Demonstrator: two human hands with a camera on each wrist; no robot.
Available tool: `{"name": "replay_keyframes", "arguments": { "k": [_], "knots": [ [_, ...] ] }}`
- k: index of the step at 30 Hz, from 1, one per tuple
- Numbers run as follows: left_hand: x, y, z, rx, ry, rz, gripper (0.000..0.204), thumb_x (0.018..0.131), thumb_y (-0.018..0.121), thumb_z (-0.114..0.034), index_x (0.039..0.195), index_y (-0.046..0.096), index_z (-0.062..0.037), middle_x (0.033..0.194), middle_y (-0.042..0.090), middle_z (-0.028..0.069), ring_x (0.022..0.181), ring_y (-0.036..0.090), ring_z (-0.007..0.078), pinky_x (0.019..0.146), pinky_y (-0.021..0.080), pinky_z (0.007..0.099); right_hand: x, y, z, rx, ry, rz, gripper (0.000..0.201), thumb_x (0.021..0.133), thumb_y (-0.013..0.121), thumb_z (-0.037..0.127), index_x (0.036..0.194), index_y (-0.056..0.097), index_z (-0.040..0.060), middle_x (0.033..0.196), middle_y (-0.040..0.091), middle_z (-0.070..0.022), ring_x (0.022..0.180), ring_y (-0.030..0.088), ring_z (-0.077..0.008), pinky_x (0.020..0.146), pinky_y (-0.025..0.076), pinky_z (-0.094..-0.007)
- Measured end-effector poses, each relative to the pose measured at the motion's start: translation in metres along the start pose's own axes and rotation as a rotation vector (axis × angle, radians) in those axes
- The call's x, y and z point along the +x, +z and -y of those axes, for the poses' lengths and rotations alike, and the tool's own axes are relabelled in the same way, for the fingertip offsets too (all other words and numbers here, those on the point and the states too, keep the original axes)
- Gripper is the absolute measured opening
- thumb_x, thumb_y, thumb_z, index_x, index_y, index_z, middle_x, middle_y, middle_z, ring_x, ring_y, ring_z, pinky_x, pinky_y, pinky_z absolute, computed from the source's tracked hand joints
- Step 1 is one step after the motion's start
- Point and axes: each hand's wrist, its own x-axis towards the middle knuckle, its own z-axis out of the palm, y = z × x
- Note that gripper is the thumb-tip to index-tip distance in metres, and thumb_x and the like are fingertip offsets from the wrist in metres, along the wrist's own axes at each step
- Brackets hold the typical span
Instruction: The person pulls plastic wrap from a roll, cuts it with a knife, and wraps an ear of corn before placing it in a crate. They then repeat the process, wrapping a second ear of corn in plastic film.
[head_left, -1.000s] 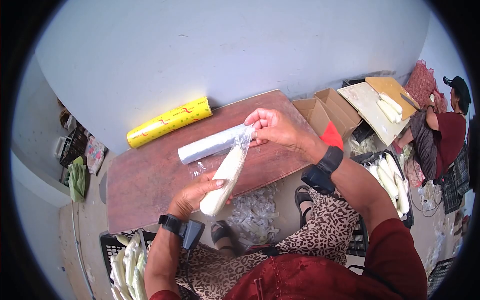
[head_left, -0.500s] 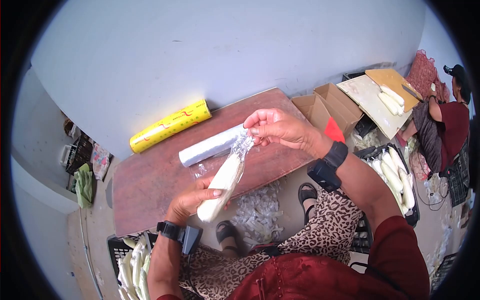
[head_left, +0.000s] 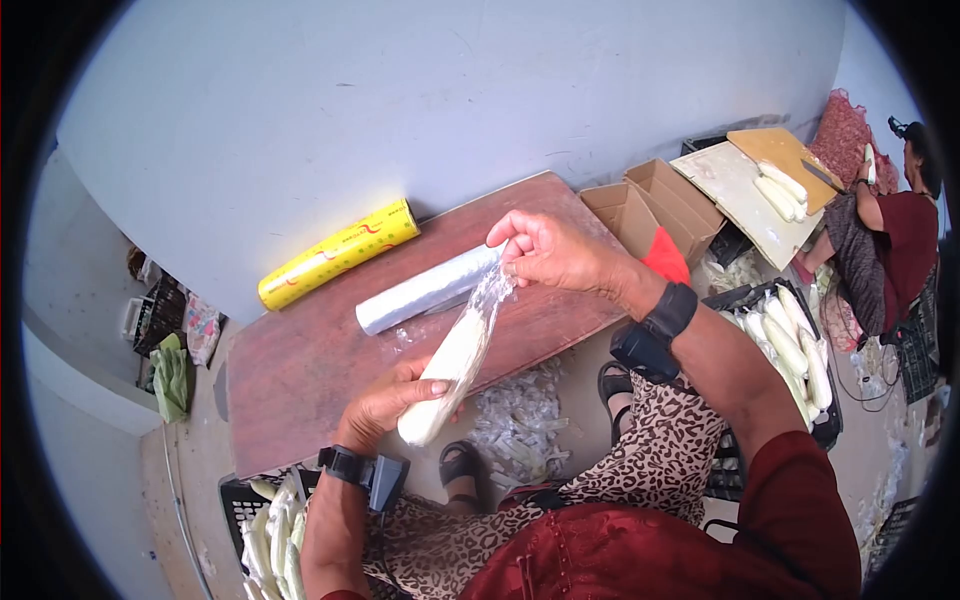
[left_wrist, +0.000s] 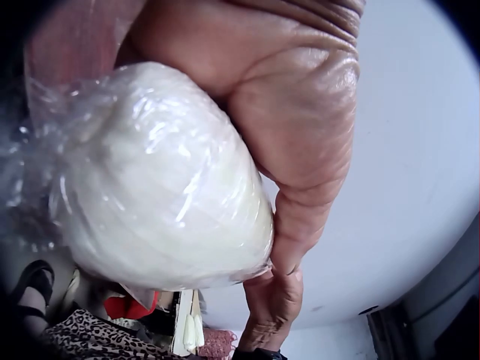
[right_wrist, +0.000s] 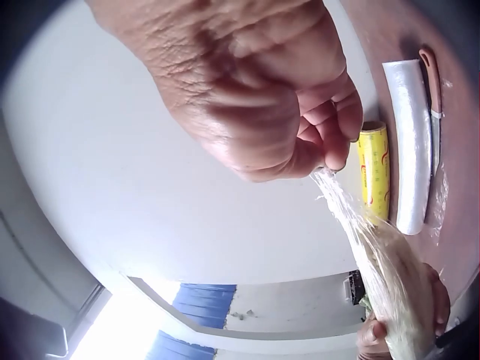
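My left hand [head_left: 380, 405] grips the lower part of a pale ear of corn [head_left: 440, 390], thumb across its front. The ear is tilted, upper end towards my right hand [head_left: 560, 255]. Clear plastic film [head_left: 490, 298] covers it, shiny and creased round the blunt end in the left wrist view. The right thumb and fingertips pinch the gathered film above the ear's tip. In the right wrist view the pinched end narrows into fine strands. Behind the ear, a roll of clear film [head_left: 425, 292] lies on the brown table [head_left: 300, 385], with a brown-handled knife [right_wrist: 431, 86] alongside.
A yellow printed roll [head_left: 335, 258] lies at the table's back edge. Crates with pale ears [head_left: 785, 345] stand to the right and lower left. Cardboard boxes [head_left: 650, 210] stand beyond the table. Film scraps [head_left: 520, 420] litter the floor. Another person [head_left: 905, 230] sits far right.
The film between the ear and my right fingers was bunched half a second ago and now looks drawn out longer. Both hands keep their hold. The other person now holds up a pale ear.
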Motion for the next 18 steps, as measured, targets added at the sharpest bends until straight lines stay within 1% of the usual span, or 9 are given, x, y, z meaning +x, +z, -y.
{"name": "replay_keyframes", "arguments": {
  "k": [4, 7, 10, 13, 16, 17, 18],
  "knots": [
    [0.007, -0.003, -0.001, -0.027, 0.025, 0.011, 0.051, 0.082, 0.070, -0.027, 0.117, 0.052, 0.0049, 0.093, 0.065, 0.0179, 0.083, 0.066, 0.0247, 0.076, 0.055, 0.0341, 0.002, 0.000, 0.004, 0.024, 0.029, -0.103, 0.027, 0.088, 0.056, 0.003, 0.114, 0.048, -0.0033, 0.084, 0.060, -0.0040, 0.075, 0.058, -0.0080, 0.066, 0.049, -0.0215],
    [0.010, -0.007, -0.002, -0.047, 0.041, 0.022, 0.050, 0.082, 0.070, -0.027, 0.116, 0.052, 0.0050, 0.092, 0.065, 0.0181, 0.082, 0.066, 0.0248, 0.075, 0.055, 0.0342, 0.009, -0.007, -0.003, -0.067, 0.051, -0.172, 0.031, 0.087, 0.059, 0.004, 0.115, 0.047, -0.0034, 0.086, 0.061, -0.0042, 0.076, 0.058, -0.0090, 0.066, 0.049, -0.0207],
    [0.009, -0.007, -0.005, -0.078, 0.062, 0.024, 0.051, 0.082, 0.069, -0.028, 0.116, 0.052, 0.0052, 0.091, 0.065, 0.0184, 0.082, 0.066, 0.0256, 0.075, 0.055, 0.0344, 0.005, -0.014, -0.004, 0.042, 0.120, -0.111, 0.042, 0.085, 0.063, 0.005, 0.123, 0.045, -0.0020, 0.097, 0.059, -0.0055, 0.081, 0.057, -0.0086, 0.068, 0.049, -0.0203],
    [0.008, -0.006, -0.007, -0.145, 0.085, 0.038, 0.053, 0.080, 0.069, -0.030, 0.117, 0.052, 0.0056, 0.091, 0.065, 0.0190, 0.082, 0.066, 0.0267, 0.075, 0.055, 0.0345, -0.001, -0.008, 0.000, 0.084, 0.177, 0.094, 0.060, 0.082, 0.069, 0.009, 0.133, 0.039, 0.0008, 0.108, 0.054, -0.0066, 0.085, 0.054, -0.0078, 0.068, 0.049, -0.0205],
    [0.006, 0.000, -0.009, -0.210, 0.089, 0.027, 0.057, 0.079, 0.070, -0.031, 0.119, 0.051, 0.0063, 0.091, 0.064, 0.0197, 0.082, 0.066, 0.0277, 0.075, 0.055, 0.0343, 0.000, 0.003, -0.003, 0.190, 0.236, 0.236, 0.071, 0.078, 0.076, 0.017, 0.135, 0.036, 0.0018, 0.110, 0.048, -0.0079, 0.088, 0.052, -0.0106, 0.069, 0.047, -0.0225],
    [0.006, 0.002, -0.010, -0.228, 0.087, 0.018, 0.059, 0.079, 0.070, -0.031, 0.119, 0.051, 0.0065, 0.092, 0.064, 0.0199, 0.082, 0.066, 0.0280, 0.074, 0.055, 0.0342, 0.000, 0.008, -0.003, 0.228, 0.223, 0.228, 0.076, 0.076, 0.079, 0.024, 0.135, 0.034, 0.0022, 0.103, 0.051, -0.0056, 0.081, 0.051, -0.0095, 0.066, 0.047, -0.0228],
    [0.007, 0.001, -0.009, -0.225, 0.084, 0.024, 0.060, 0.079, 0.070, -0.032, 0.120, 0.051, 0.0067, 0.092, 0.064, 0.0197, 0.082, 0.066, 0.0275, 0.074, 0.056, 0.0338, 0.001, 0.011, -0.004, 0.271, 0.228, 0.241, 0.074, 0.078, 0.077, 0.022, 0.135, 0.035, 0.0021, 0.103, 0.052, -0.0051, 0.080, 0.052, -0.0084, 0.064, 0.046, -0.0220]
  ]
}}
